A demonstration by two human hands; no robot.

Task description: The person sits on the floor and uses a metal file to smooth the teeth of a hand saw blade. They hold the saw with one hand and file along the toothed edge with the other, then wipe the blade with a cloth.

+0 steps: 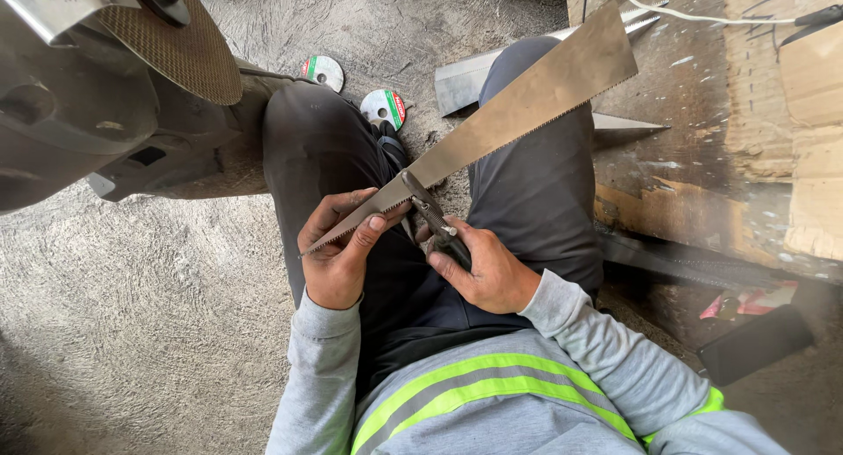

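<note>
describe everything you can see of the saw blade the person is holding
The long tapered grey metal saw blade has no handle in view and fine teeth along its lower edge. It slants from its narrow tip at lower left to its wide squared end at upper right, above the person's dark trousered legs. The left hand pinches the narrow end; dark metal pliers in the right hand grip its toothed edge.

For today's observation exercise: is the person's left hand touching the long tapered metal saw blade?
Touching. The head view shows the left hand gripping the narrow end of the long tapered metal saw blade, thumb pressed on its face, fingers curled behind it.
</note>
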